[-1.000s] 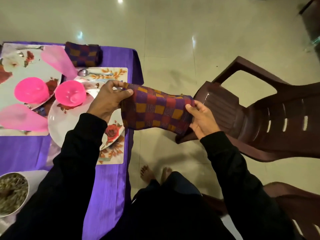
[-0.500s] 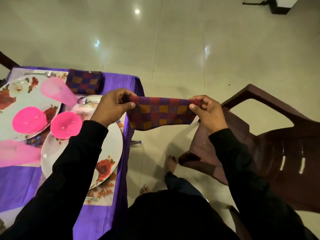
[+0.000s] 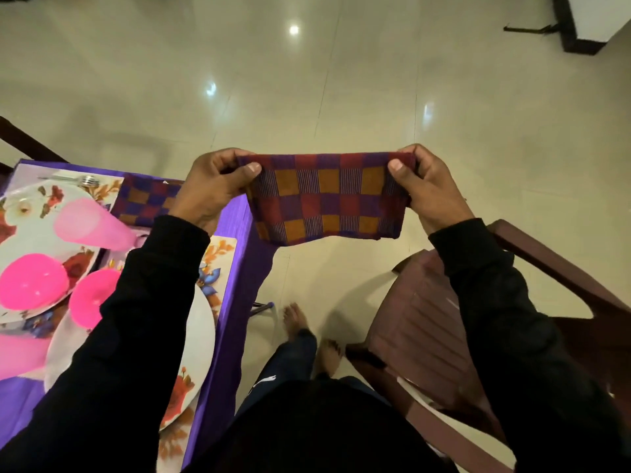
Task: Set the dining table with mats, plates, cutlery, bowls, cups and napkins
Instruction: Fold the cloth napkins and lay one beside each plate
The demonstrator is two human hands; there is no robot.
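I hold a checked napkin (image 3: 326,199) in red, purple and orange stretched flat in the air beside the table's right edge. My left hand (image 3: 213,186) pinches its upper left corner and my right hand (image 3: 425,186) pinches its upper right corner. A second folded checked napkin (image 3: 146,201) lies on the purple tablecloth (image 3: 235,268). Two floral plates (image 3: 201,339) sit on floral mats (image 3: 218,264). Each plate carries an upturned pink bowl (image 3: 32,279), and a pale pink cup (image 3: 90,225) lies on its side. A fork (image 3: 80,180) rests at the far mat's edge.
A dark brown plastic chair (image 3: 426,322) stands right of me, close to my bare feet (image 3: 295,319) on the shiny tiled floor. Another dark chair's edge (image 3: 20,141) shows behind the table at the left. Dark furniture (image 3: 573,32) sits far right.
Both hands have lifted the napkin and pulled it out wide and level in front of me. The view has tilted up, so the table sits lower left.
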